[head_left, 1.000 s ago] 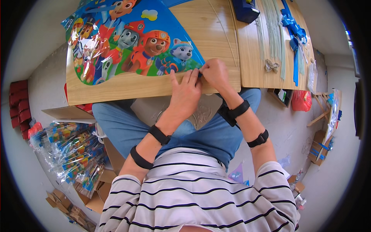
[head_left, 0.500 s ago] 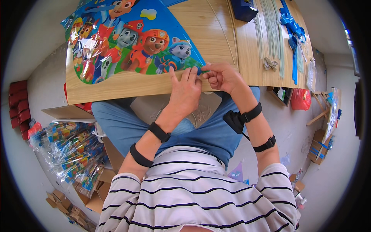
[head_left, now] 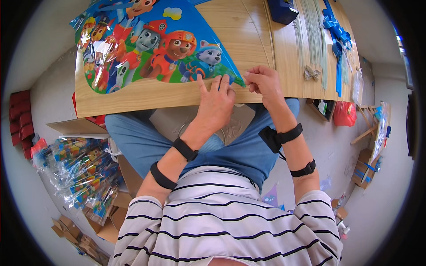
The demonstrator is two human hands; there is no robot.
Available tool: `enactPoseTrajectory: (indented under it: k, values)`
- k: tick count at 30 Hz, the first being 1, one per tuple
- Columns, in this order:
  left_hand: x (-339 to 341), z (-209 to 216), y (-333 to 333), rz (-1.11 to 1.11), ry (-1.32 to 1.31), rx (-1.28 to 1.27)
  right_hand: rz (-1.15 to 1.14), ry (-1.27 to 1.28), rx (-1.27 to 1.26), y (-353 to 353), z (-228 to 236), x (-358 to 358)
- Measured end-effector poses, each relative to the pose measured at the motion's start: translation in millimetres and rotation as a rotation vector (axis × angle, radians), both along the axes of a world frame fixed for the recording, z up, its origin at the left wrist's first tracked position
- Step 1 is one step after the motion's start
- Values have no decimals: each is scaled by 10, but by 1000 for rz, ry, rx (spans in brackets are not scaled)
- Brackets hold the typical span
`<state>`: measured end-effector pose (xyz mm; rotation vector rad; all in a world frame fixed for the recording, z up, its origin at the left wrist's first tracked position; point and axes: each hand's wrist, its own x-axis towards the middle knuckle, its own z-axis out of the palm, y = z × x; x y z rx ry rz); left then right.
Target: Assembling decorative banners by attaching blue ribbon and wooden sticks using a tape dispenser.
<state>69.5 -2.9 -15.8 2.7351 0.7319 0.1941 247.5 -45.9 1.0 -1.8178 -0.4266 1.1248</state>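
Note:
A shiny blue and green kite (head_left: 146, 48), printed with cartoon dogs, lies over the left part of the table, its pointed corner toward my right hand. My left hand (head_left: 216, 101) rests with fingers spread and stretched out, their tips pressing on the kite's lower edge. At the pointed corner, my right hand (head_left: 265, 84) has thumb and forefinger pinched together, the other fingers curled. The exact bit between those fingertips is small and partly hidden.
Thin pale rods (head_left: 313, 44) lie on the wooden table (head_left: 146, 98) at the right, beside blue ribbons (head_left: 337, 35). A dark blue box (head_left: 282, 12) stands at the back. Wrapped printed packets (head_left: 84, 170) pile up by the left leg; a red bag (head_left: 345, 114) sits right.
My right hand has shifted slightly right and up. The kite's pointed corner now shows unfolded, where a dark blue bit showed between the hands before. My left hand has moved slightly right.

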Motion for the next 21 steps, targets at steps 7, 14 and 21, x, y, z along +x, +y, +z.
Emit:
enactPoseTrajectory:
  k: [7,14,21]
  values:
    - [20,-15,-10,5,15,4,279,-759,-152,205,-383,-145]
    - [-9,-27,-11,11,4,-18,227,-633,-222,256,-514,-61]
    - [4,0,-14,34,-28,-56,209,-624,-235,301,-558,-3]
